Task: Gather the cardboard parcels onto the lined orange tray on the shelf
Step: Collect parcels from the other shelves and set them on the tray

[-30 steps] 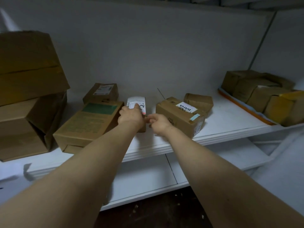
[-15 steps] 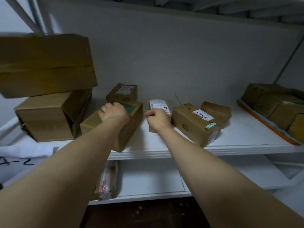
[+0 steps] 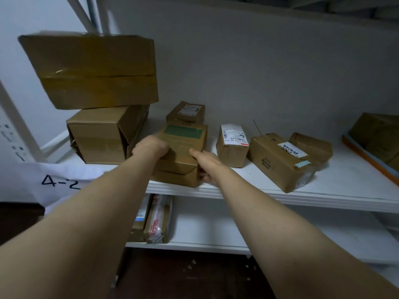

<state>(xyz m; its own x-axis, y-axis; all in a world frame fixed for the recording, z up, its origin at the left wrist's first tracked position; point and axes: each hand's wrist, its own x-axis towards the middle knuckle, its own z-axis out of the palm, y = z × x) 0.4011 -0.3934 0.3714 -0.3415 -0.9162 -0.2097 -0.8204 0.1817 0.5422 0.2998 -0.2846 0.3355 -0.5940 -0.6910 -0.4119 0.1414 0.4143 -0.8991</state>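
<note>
Parcel in hand: the green-labelled parcel (image 3: 183, 145) sits at the front edge of the shelf (image 3: 345, 184), left of middle, its long axis running from front to back.
Left grip: the left hand (image 3: 151, 147) is curled over the parcel's top left edge, holding it.
Right grip: the right hand (image 3: 205, 164) holds the near right corner, with the thumb on top and the fingers wrapped round the side.
Where it must go: the orange tray (image 3: 369, 159) is at the far right end of the same shelf, well apart from the parcel, and already has boxes on it.
Direction from grip: straight to the person's right, along the shelf.
Nearer hand: the right arm is on the tray side, so I'd expect it to lead.
In the way: a white-labelled parcel (image 3: 232, 145) stands just beside the right hand, with a tilted box marked BAHA (image 3: 278, 160) beyond it. From where I stand, the load looks like it needs lifting over or in front of them.
</note>
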